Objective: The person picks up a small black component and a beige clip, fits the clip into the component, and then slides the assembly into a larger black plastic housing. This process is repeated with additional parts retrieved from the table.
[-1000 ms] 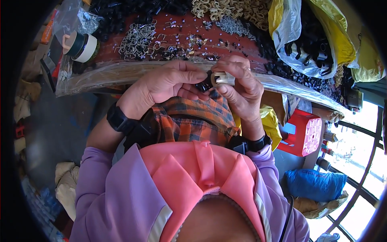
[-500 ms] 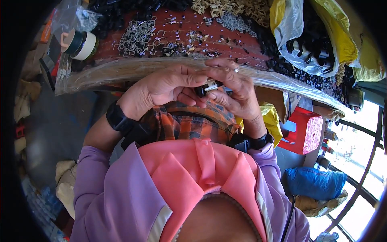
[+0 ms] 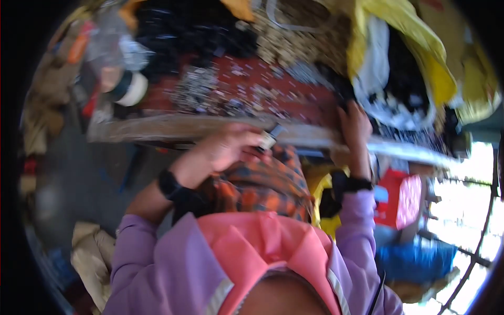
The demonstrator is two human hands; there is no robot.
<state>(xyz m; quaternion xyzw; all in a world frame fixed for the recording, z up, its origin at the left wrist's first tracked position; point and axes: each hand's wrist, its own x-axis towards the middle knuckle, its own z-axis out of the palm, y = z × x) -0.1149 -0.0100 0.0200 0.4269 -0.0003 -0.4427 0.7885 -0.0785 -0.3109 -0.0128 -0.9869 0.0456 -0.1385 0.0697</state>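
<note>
My left hand [image 3: 231,148] is out in front of my lap, just short of the table edge, its thumb and fingers pinching a small cream-and-black part [image 3: 267,140]. The part sticks out past my fingertips toward the right, with a dark end pointing up and away from me; it is too blurred to make out its finer shape. My right hand [image 3: 358,125] is well apart from it, stretched over the right side of the red table [image 3: 317,101], with the fingertips at the dark pieces [image 3: 344,94] lying there. Those fingers point away from me, but they are smeared, so I cannot tell whether they are spread or pressed together, or whether they grip anything. A black band [image 3: 169,185] circles my left wrist, and another sits on the right. Between my hands and beyond them, a heap of metal clips [image 3: 194,89] lies on the tabletop, with bright bits scattered to its right. Farther back are a black heap [image 3: 194,29] and, to its right, a tan heap [image 3: 299,44]. A yellow-and-white bag [image 3: 374,52] with black things inside stands right of the tan heap. Checked cloth [image 3: 262,184] covers my lap, and a red stool [image 3: 388,198] is below the table at my right.
</note>
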